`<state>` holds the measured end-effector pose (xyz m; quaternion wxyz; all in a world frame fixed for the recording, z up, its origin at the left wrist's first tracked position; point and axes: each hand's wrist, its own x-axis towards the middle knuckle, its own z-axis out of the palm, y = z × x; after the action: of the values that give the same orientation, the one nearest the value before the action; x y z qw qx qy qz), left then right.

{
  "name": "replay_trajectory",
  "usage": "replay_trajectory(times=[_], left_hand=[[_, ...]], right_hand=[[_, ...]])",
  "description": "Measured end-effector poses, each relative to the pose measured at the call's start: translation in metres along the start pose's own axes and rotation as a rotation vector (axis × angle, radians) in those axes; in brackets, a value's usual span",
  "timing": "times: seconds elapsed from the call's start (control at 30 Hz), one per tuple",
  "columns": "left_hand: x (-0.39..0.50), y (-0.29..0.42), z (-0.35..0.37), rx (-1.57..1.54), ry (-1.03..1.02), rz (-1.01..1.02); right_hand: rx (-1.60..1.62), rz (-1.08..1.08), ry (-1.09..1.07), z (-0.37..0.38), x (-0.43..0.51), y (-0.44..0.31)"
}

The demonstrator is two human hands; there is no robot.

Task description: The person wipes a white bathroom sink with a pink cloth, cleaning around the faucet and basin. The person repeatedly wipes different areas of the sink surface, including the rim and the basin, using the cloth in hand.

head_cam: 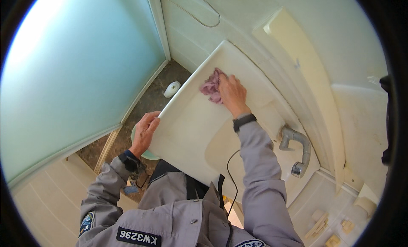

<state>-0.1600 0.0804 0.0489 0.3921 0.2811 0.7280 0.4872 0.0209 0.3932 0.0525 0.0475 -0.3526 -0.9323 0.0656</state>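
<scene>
Bunched under the fingers of my right hand (233, 94) is a crumpled mauve cloth (211, 86). Hand and cloth rest on the flat white top of a washbasin counter (181, 132), towards its far end. My left hand (146, 132) lies at the counter's left edge, fingers against the rim, holding no loose thing. A grey and chrome faucet (298, 145) stands to the right of my right forearm, beside the sunken basin (220, 145), which my sleeve partly hides.
A frosted glass panel (83, 65) fills the left side. On the dark floor stands a white bottle (172, 89); a pale green basin (150, 155) shows below the counter. A cream shelf (306, 65) runs along the right wall. A black cord (228, 167) hangs before me.
</scene>
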Motion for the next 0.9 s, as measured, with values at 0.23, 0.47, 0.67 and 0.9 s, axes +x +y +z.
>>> replay_trajectory(times=[0.23,0.47,0.67,0.9], left_hand=[[-0.002,0.0,-0.002,0.0,-0.001,0.01],[-0.001,0.001,-0.001,0.025,0.009,-0.011],[-0.002,0.001,-0.001,0.023,0.0,0.031],[-0.002,0.001,-0.001,0.008,-0.001,0.011]], right_hand=[[-0.043,0.001,-0.17,-0.003,-0.01,0.022],[0.01,0.057,-0.307,-0.02,-0.013,0.031],[0.117,-0.132,-0.217,-0.019,-0.004,0.033],[0.071,0.038,-0.404,-0.017,-0.005,0.044]])
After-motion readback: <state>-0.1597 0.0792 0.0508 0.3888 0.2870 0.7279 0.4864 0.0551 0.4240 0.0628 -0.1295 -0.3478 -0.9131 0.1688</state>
